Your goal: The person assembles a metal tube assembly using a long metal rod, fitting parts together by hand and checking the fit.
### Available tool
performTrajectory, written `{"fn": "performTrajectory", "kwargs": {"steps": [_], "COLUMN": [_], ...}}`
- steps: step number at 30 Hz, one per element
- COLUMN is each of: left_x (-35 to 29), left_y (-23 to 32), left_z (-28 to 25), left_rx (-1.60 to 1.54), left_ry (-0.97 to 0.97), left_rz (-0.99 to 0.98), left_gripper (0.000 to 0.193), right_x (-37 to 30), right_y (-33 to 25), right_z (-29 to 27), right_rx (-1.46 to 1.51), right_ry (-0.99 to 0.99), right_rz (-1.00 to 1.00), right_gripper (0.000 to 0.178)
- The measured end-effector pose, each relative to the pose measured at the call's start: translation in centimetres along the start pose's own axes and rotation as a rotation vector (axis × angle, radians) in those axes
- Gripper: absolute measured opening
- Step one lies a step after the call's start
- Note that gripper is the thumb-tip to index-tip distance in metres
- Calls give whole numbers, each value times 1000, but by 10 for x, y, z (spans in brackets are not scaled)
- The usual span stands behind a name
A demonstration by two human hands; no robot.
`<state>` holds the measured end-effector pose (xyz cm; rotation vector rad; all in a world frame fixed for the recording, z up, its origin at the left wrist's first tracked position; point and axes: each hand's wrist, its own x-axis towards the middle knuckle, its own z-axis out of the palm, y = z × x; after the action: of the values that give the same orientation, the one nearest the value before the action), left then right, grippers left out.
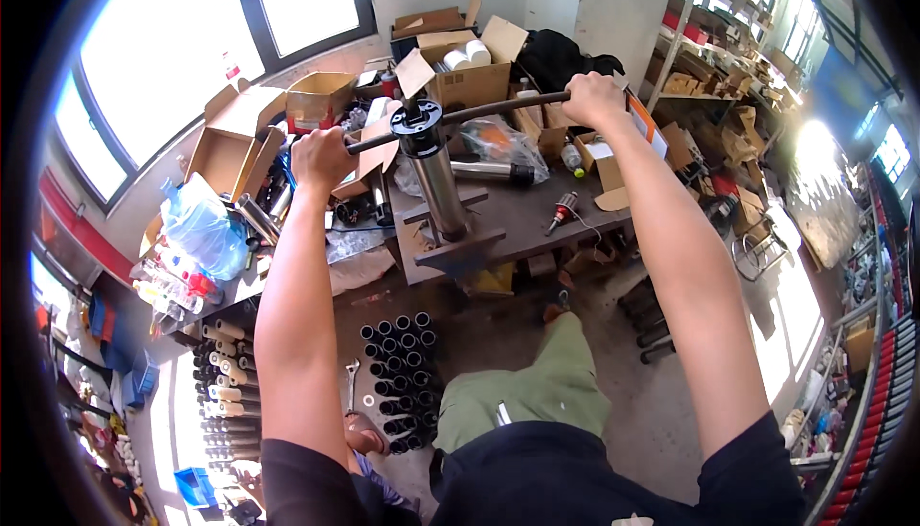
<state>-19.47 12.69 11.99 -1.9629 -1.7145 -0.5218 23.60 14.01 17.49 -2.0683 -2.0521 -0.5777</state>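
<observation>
A long dark bar [498,104] runs across the top of an upright shiny metal cylinder [439,186], through a black round head [416,122]. My left hand [321,157] grips the bar's left end. My right hand [594,97] grips its right end. Both arms are stretched out over the work. The cylinder stands clamped in a metal fixture [458,237] at the front of a dark workbench [522,219]. My knee in green trousers [537,382] is raised below the bench.
Open cardboard boxes [240,138] and a plastic bag [498,143] crowd the bench, with a red-handled tool [561,210] on it. Several black tubes [402,373] stand on the floor beside a wrench [352,382]. Shelving [728,57] lines the right wall.
</observation>
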Motion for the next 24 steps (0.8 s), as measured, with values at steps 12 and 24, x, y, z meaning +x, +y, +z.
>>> {"fn": "performTrajectory", "kwargs": {"steps": [12,24], "left_x": [26,55], "left_y": [-18,-8], "left_z": [58,73], "left_rx": [66,18], "left_ry": [204,196], "left_rz": [188,213], "left_gripper": [42,31], "right_x": [-87,-83], "right_y": [-24,-16], "right_z": [-23,-1], "right_rx": [82,-21], "right_ry": [19,85], "right_rz": [265,399], "right_gripper": [40,54]}}
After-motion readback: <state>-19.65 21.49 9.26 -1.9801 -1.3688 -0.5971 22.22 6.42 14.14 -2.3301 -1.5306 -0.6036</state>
